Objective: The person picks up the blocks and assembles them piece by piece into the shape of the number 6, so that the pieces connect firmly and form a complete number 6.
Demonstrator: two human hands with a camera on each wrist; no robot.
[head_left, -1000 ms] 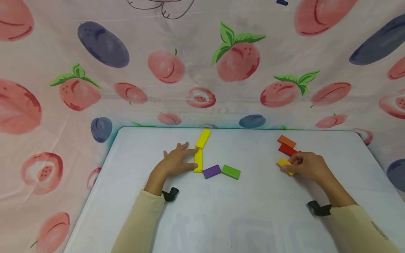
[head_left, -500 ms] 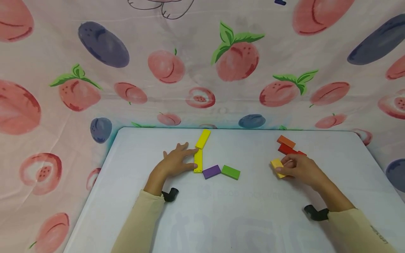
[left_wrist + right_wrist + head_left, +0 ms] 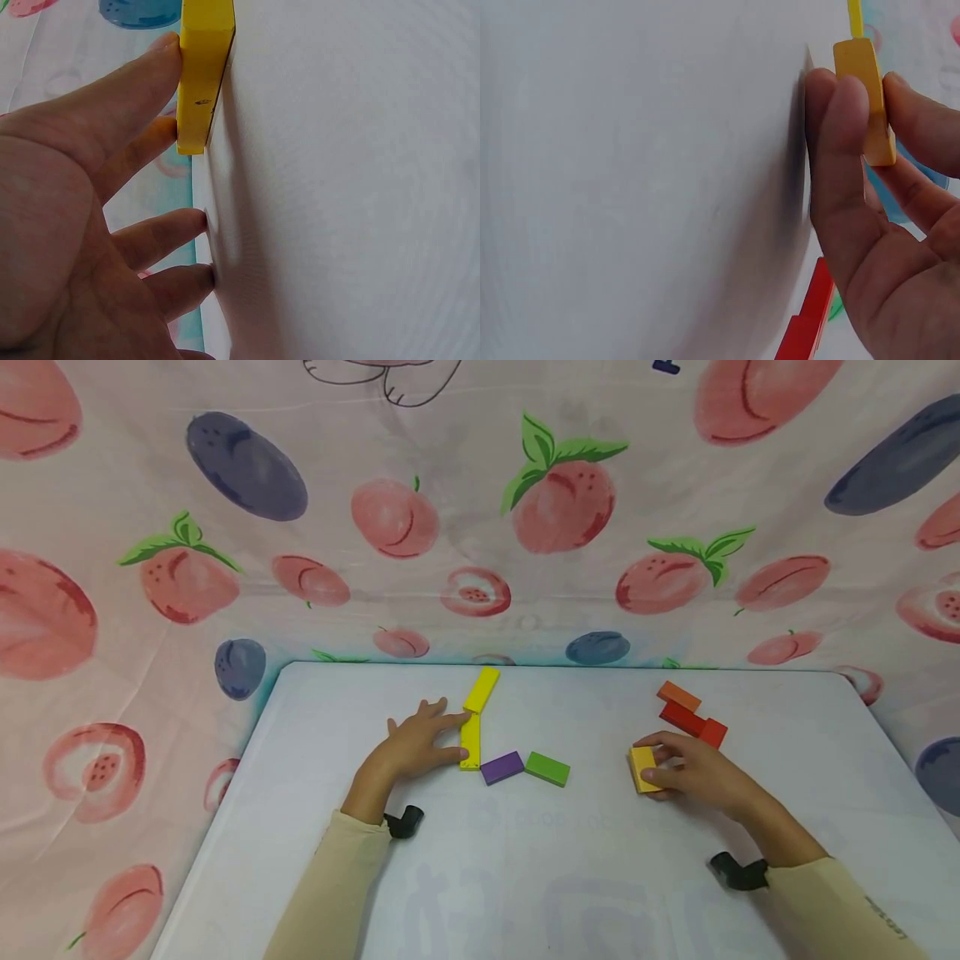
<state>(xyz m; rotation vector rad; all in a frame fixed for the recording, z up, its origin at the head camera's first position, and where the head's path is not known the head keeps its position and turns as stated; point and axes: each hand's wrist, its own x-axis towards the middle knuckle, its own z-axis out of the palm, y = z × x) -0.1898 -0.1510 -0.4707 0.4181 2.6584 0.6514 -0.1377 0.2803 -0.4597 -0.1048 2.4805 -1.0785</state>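
My left hand [image 3: 408,747] lies with spread fingers beside a bright yellow block [image 3: 471,739]. In the left wrist view, thumb and index fingertips touch one side of this yellow block [image 3: 204,75], while the other fingers reach past its end. A second yellow block [image 3: 482,690] continues the line toward the back, set at a slight angle. Right of centre, my right hand [image 3: 697,772] pinches an orange-yellow block [image 3: 641,768] between thumb and fingers. The right wrist view shows this orange-yellow block [image 3: 859,64] held with its end pointing away from the palm.
A purple block [image 3: 502,768] and a green block [image 3: 547,769] lie end to end right of the yellow line. Behind the right hand are an orange block [image 3: 679,696] and two red blocks [image 3: 681,717]. Fruit-patterned cloth [image 3: 450,527] hangs behind the white table [image 3: 600,877].
My right hand has carried the orange-yellow block leftward and slightly nearer, turning it more upright in view and uncovering the second red block. The left hand stays in place.
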